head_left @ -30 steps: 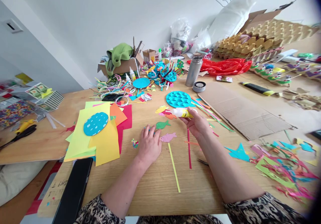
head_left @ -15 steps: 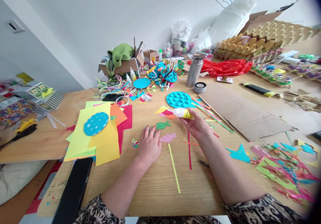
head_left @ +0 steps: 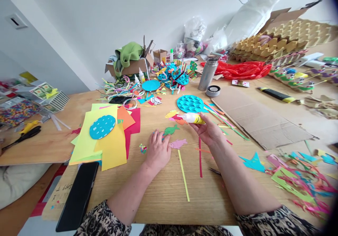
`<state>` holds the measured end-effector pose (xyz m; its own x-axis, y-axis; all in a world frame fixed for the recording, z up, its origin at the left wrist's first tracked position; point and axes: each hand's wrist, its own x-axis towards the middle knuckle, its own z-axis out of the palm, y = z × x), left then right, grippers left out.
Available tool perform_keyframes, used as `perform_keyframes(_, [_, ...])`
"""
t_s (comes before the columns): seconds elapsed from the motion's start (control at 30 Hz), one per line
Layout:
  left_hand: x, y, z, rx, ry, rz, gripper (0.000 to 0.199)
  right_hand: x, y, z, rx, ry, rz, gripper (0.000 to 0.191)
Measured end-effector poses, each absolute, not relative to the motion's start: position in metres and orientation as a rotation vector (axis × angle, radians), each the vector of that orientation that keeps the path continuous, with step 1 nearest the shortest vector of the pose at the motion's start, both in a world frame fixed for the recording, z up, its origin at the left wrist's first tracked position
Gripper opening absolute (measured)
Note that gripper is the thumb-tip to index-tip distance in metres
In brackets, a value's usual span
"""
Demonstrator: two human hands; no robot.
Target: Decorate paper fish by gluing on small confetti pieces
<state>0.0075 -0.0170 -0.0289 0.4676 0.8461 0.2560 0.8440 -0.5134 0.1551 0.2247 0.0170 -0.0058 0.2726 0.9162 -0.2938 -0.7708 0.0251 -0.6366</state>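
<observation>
My right hand (head_left: 208, 130) is wrapped round a white glue bottle with a yellow label (head_left: 194, 118), held nearly level above the table with its nozzle to the left. Under and beside that nozzle lie a yellow paper fish (head_left: 171, 113) and red and orange paper pieces. My left hand (head_left: 158, 149) rests flat on the wood, fingers stretched out, with bits of blue showing around the fingertips. Touching or close to those fingers is a green paper fish (head_left: 171, 130), and a pink paper fish (head_left: 178, 144) lies just right of them. Small coloured paper dots (head_left: 143, 148) sit left of the hand.
Coloured paper sheets (head_left: 113, 160) bearing a blue oval (head_left: 102, 126) lie left, above a black phone (head_left: 77, 195). Beyond my hands are a blue dimpled disc (head_left: 190, 104) and a steel flask (head_left: 208, 74). Cardboard (head_left: 261, 119) and paper scraps (head_left: 293, 183) lie right.
The camera view has shifted slightly. Both hands keep nearly the same places on the table, and the glue bottle stays in my right hand.
</observation>
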Motion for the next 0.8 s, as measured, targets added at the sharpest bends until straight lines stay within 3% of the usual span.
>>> perform_keyframes(0.53, [-0.016,0.011,-0.019,2.430,1.528,1.054,0.027,0.223,0.017,0.000,-0.808,-0.117,1.361,0.010])
perform_keyframes(0.67, [-0.017,0.037,0.003,2.300,1.631,0.834,0.021,0.224,0.018,-0.006,-0.795,-0.129,1.346,0.017])
perform_keyframes(0.8, [0.000,0.078,0.016,2.205,1.654,0.629,0.017,0.224,0.018,-0.006,-0.810,-0.129,1.364,0.010])
